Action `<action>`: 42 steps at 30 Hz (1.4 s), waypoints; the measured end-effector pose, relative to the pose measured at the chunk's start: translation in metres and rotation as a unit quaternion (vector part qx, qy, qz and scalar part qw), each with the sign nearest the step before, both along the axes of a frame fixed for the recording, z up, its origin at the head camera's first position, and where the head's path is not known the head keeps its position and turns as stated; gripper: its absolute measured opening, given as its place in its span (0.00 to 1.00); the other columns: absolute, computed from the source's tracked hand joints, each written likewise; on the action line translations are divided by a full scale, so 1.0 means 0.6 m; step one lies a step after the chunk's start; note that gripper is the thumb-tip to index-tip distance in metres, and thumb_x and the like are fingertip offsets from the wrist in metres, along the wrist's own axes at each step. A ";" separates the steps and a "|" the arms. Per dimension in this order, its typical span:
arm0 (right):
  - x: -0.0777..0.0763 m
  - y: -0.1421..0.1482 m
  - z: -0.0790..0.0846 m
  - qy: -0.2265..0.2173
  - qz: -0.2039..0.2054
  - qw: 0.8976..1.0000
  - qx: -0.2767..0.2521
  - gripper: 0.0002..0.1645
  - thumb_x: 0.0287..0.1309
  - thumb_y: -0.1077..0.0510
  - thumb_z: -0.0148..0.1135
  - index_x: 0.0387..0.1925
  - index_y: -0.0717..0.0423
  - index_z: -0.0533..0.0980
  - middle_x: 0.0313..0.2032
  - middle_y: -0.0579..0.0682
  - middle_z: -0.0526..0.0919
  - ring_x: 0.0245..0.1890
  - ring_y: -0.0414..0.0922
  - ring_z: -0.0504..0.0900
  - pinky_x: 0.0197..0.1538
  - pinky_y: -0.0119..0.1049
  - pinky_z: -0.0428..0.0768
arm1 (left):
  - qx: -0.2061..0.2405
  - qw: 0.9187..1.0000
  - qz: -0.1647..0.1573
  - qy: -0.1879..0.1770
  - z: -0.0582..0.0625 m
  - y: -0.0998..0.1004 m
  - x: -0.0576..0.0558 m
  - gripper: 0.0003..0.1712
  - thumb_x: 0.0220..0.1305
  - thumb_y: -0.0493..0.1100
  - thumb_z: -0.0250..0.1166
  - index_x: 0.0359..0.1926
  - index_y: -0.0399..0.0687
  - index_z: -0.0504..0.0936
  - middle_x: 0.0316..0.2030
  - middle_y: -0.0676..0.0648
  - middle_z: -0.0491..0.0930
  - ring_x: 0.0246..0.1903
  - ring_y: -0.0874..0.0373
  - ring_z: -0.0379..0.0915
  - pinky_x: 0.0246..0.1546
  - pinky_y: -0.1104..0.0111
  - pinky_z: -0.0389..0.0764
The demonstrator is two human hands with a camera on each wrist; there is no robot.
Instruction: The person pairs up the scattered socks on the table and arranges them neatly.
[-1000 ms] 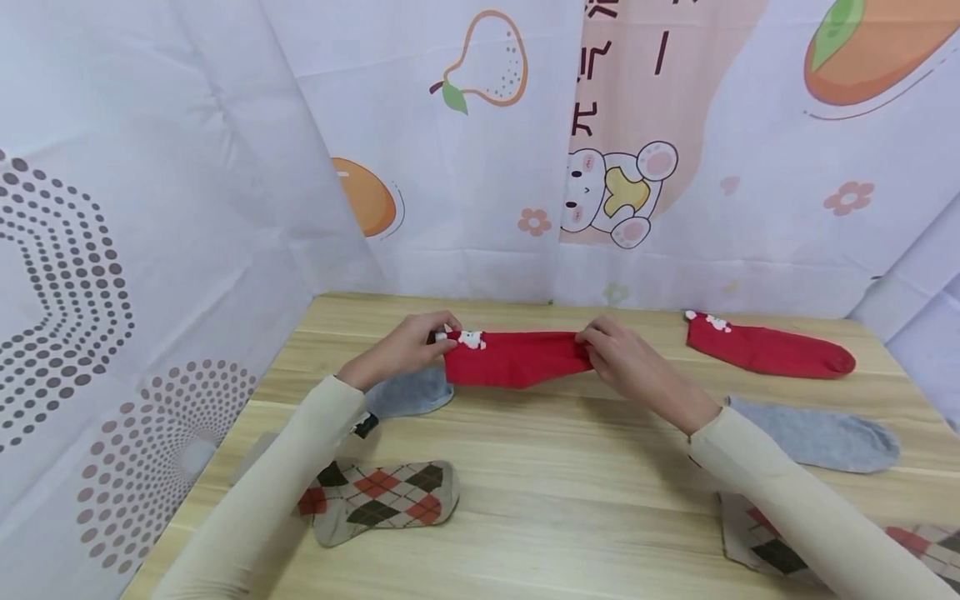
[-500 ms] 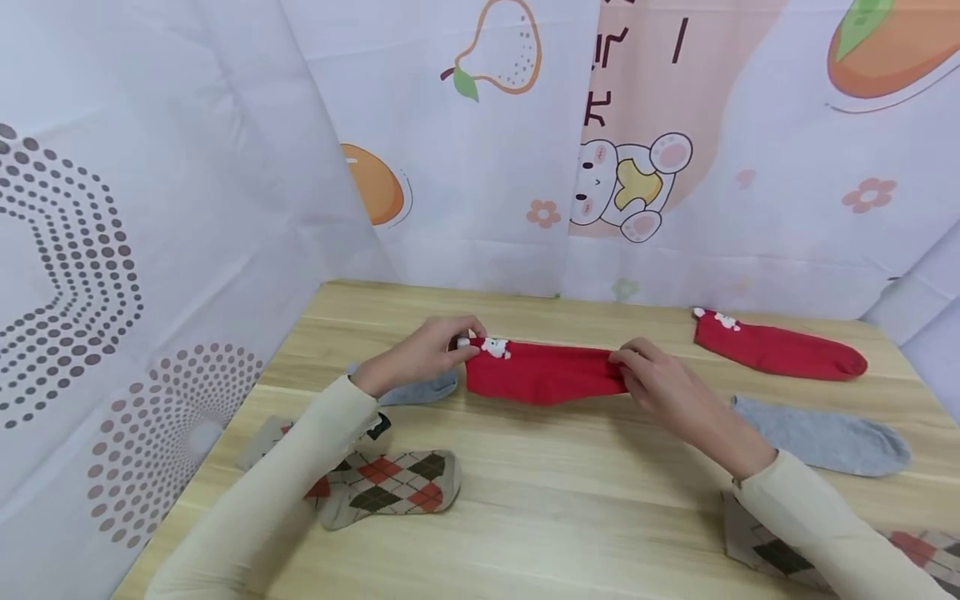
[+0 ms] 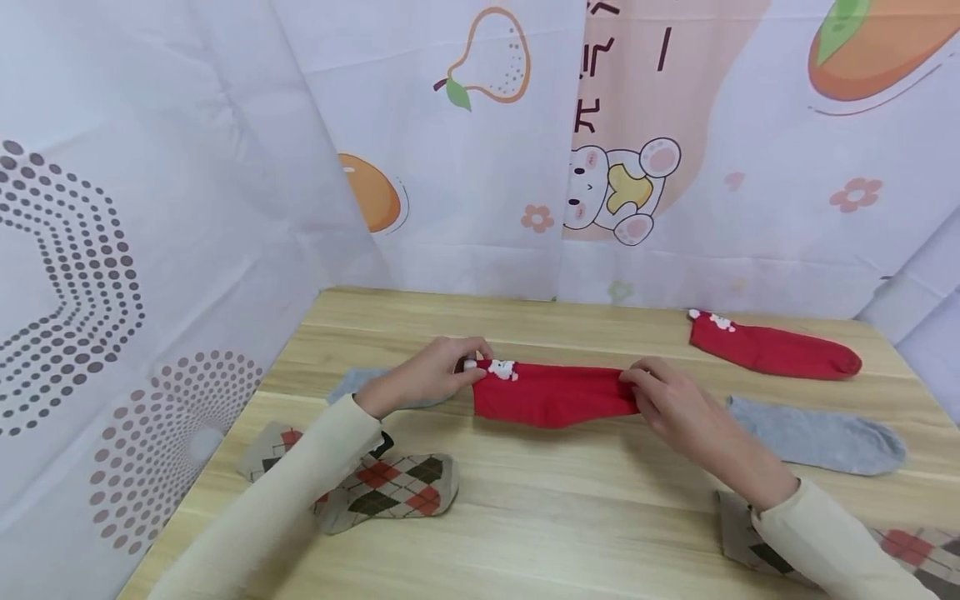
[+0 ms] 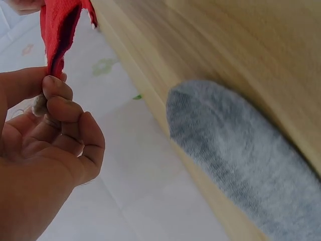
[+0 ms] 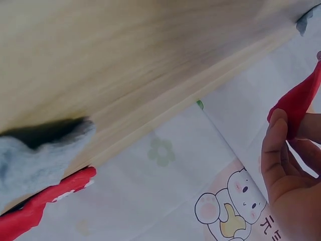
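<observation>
A red sock (image 3: pixel 551 396) with a white figure near its cuff is stretched sideways between both hands, slightly above the table. My left hand (image 3: pixel 427 375) pinches the cuff corner between thumb and fingers. At the other end my right hand (image 3: pixel 686 417) pinches the toe part, which the fingers partly hide. In the left wrist view the left hand (image 4: pixel 55 130) grips the cuff, and the sock's opening shows as a dark slit. The right wrist view has the right hand (image 5: pixel 293 181) holding the red fabric.
A second red sock (image 3: pixel 776 350) lies at the back right, with a grey sock (image 3: pixel 821 433) before it. Another grey sock (image 4: pixel 225 145) lies behind the left hand. Argyle socks lie at front left (image 3: pixel 397 492) and front right (image 3: pixel 757 537), partly under the sleeves. A printed curtain (image 3: pixel 465 183) borders the table.
Both hands have brought the stretched red sock a little to the right and nearer the front of the table. The pinch at each end is kept. The other socks stay in place.
</observation>
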State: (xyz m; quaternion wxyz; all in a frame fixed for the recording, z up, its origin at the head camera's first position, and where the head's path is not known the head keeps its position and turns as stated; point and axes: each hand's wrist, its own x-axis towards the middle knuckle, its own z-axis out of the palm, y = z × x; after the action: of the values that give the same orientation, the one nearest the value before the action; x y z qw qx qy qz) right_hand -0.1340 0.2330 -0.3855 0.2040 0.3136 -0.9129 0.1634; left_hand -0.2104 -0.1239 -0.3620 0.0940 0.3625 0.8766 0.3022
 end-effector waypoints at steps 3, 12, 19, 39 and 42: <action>0.011 0.003 -0.002 -0.007 -0.001 1.000 0.002 0.20 0.48 0.72 0.72 0.46 0.63 0.81 0.43 0.53 0.79 0.39 0.47 0.83 0.37 0.42 0.85 | 0.001 1.000 -0.010 0.002 -0.004 0.004 0.005 0.10 0.68 0.38 0.65 0.49 0.47 0.79 0.25 0.53 0.73 0.23 0.61 0.67 0.25 0.71 0.72; 0.042 0.014 -0.011 0.015 0.010 1.000 0.010 0.23 0.42 0.73 0.74 0.44 0.64 0.81 0.41 0.53 0.79 0.28 0.43 0.81 0.29 0.35 0.82 | -0.003 0.999 -0.044 0.008 -0.013 0.015 0.020 0.09 0.67 0.37 0.65 0.48 0.47 0.79 0.28 0.57 0.75 0.28 0.62 0.70 0.28 0.71 0.76; 0.060 0.023 -0.022 0.033 0.016 0.999 0.010 0.23 0.40 0.72 0.74 0.43 0.62 0.81 0.40 0.51 0.80 0.28 0.42 0.82 0.29 0.35 0.82 | -0.019 0.998 -0.057 -0.001 -0.019 0.023 0.036 0.09 0.68 0.37 0.64 0.48 0.47 0.79 0.21 0.56 0.71 0.21 0.64 0.64 0.24 0.73 0.70; 0.106 0.039 -0.038 0.026 0.001 0.999 0.034 0.31 0.75 0.44 0.37 0.41 0.58 0.82 0.39 0.48 0.80 0.33 0.42 0.82 0.32 0.38 0.82 | -0.066 0.995 -0.060 -0.039 -0.018 0.050 0.080 0.08 0.68 0.37 0.63 0.48 0.48 0.79 0.22 0.57 0.72 0.20 0.67 0.64 0.21 0.74 0.71; 0.111 0.040 -0.041 0.022 -0.003 0.999 0.046 0.11 0.67 0.54 0.61 0.40 0.58 0.83 0.38 0.47 0.80 0.34 0.42 0.82 0.34 0.38 0.83 | -0.073 0.995 -0.066 -0.030 -0.024 0.055 0.082 0.08 0.68 0.37 0.64 0.47 0.47 0.79 0.23 0.57 0.73 0.20 0.67 0.64 0.21 0.74 0.71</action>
State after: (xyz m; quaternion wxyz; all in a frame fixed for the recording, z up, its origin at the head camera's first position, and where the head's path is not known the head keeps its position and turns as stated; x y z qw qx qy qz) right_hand -0.0675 0.2568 -0.4099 0.2101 0.3232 -0.9157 0.1136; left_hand -0.1615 -0.0907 -0.3765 0.1663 0.4025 0.8671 0.2417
